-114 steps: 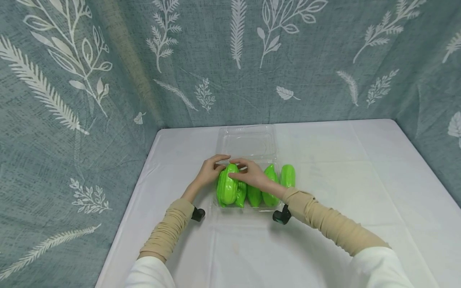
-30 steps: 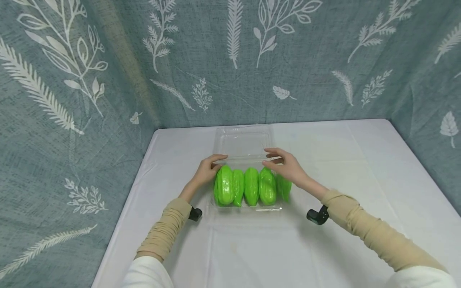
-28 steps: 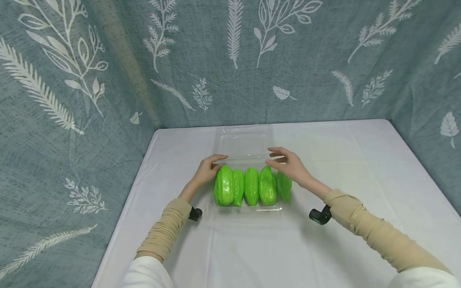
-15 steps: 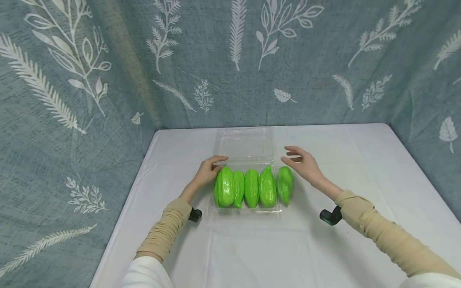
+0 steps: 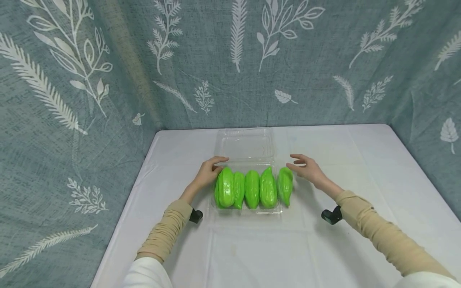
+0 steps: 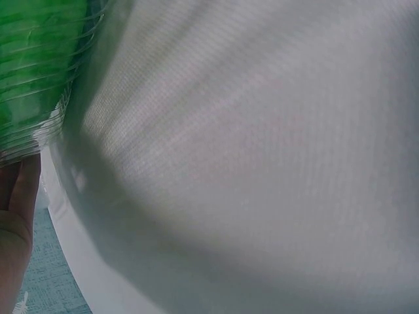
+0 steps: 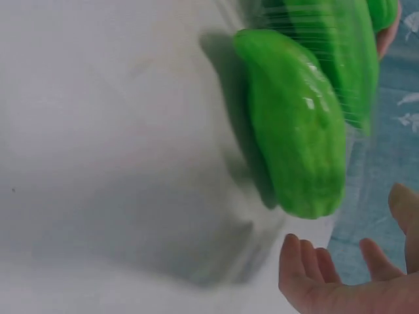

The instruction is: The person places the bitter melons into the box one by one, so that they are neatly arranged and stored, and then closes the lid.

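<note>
My left hand [image 5: 207, 171] grips the rear left corner of a clear plastic clamshell container [image 5: 275, 209]; its fingertips [image 6: 25, 186] show at the ribbed wall in the left wrist view. Inside, glossy green gourds lie side by side, with one gourd [image 5: 227, 187] on top of another at the left end and a pointed gourd [image 5: 268, 188] at the right end. Outside the container's right wall, a loose gourd [image 7: 298, 124] lies on the table, narrow end toward the front. My right hand [image 5: 308, 169] is near its rear end, fingers spread and holding nothing.
The container's clear lid [image 5: 245, 143] lies folded back behind it. A white cloth covers the table [image 5: 252, 252]. A blue-green curtain [image 5: 230, 80] with white leaf prints hangs behind and at the sides.
My right hand, earlier holding the top left gourd, has moved right past the container's right end to the loose gourd. That gourd lay straighter before. My left hand stays at the corner.
</note>
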`<state>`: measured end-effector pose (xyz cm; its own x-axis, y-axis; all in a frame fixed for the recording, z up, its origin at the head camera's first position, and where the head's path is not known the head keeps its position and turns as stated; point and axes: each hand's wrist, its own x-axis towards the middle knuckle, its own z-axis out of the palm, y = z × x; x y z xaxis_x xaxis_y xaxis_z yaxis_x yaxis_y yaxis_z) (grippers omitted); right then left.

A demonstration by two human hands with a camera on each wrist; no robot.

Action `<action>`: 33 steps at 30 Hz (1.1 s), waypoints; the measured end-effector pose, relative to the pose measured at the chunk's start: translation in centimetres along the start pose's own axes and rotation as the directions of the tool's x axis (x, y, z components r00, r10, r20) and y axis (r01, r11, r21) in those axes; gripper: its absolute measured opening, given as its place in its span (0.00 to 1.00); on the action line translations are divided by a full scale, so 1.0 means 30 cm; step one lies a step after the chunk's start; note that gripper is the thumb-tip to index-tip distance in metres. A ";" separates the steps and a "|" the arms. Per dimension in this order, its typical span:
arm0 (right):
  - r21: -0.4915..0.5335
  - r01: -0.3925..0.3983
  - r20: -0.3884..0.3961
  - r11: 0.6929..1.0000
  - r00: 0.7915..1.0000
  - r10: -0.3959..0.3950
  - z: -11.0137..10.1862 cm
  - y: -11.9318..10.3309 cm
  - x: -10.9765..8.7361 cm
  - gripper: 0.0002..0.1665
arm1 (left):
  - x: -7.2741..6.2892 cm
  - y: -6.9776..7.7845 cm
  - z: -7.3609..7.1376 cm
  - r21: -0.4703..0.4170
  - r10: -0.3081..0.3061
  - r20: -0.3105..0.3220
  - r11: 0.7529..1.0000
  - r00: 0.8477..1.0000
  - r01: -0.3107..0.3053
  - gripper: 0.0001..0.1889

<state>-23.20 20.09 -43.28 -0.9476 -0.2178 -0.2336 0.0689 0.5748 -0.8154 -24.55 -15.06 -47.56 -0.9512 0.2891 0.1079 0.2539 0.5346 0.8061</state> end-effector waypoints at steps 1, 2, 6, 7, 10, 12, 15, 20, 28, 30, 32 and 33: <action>0.000 -0.009 0.012 1.000 1.000 0.009 0.004 0.005 0.000 0.37 | 0.000 0.000 0.000 0.002 -0.001 -0.001 1.000 1.000 0.001 0.19; -0.003 -0.016 0.020 1.000 1.000 0.016 0.008 0.011 0.002 0.37 | 0.000 0.000 0.000 0.004 -0.002 0.000 1.000 1.000 0.002 0.19; -0.004 -0.029 0.037 1.000 0.999 0.029 0.022 0.032 0.003 0.37 | 0.000 0.005 -0.002 0.004 -0.005 0.000 1.000 1.000 0.005 0.19; -0.007 -0.031 0.042 1.000 0.999 0.031 0.026 0.037 0.004 0.37 | -0.001 0.006 -0.002 0.002 -0.004 0.001 1.000 1.000 0.004 0.19; -0.004 -0.031 0.053 0.999 0.998 0.032 0.038 0.050 0.007 0.38 | -0.003 0.008 -0.002 0.004 0.006 0.002 1.000 1.000 -0.006 0.19; 0.000 -0.030 0.054 1.000 0.998 0.030 0.045 0.054 0.008 0.38 | -0.004 0.008 -0.002 0.002 0.015 0.003 1.000 1.000 -0.015 0.20; -0.006 -0.019 0.046 1.000 0.999 0.019 0.053 0.056 0.006 0.38 | -0.002 0.006 0.000 0.000 0.018 0.000 1.000 1.000 -0.018 0.19; -0.036 -0.016 0.038 0.999 0.999 0.017 0.062 0.056 0.003 0.37 | -0.001 0.006 0.003 -0.002 0.008 0.001 1.000 1.000 -0.008 0.20; -0.045 -0.018 0.021 0.999 1.000 0.019 0.067 0.065 -0.001 0.35 | -0.001 0.007 0.004 0.004 0.013 -0.005 1.000 1.000 -0.013 0.20; -0.042 -0.021 0.017 0.999 1.000 0.022 0.067 0.066 0.000 0.35 | 0.000 0.007 0.004 0.003 0.007 -0.005 1.000 1.000 -0.007 0.20; -0.038 -0.024 0.016 0.999 1.000 0.024 0.068 0.067 -0.001 0.35 | 0.003 0.005 0.004 0.005 0.002 -0.006 1.000 1.000 -0.002 0.19; -0.037 -0.025 0.014 0.999 1.000 0.025 0.068 0.067 -0.001 0.35 | 0.004 0.003 0.005 0.004 -0.001 -0.006 1.000 1.000 0.001 0.19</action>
<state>-22.39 19.64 -46.01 -0.9410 -0.2146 -0.2617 0.0806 0.6087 -0.7893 -24.61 -14.86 -47.55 -0.9526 0.2833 0.1104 0.2533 0.5382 0.8039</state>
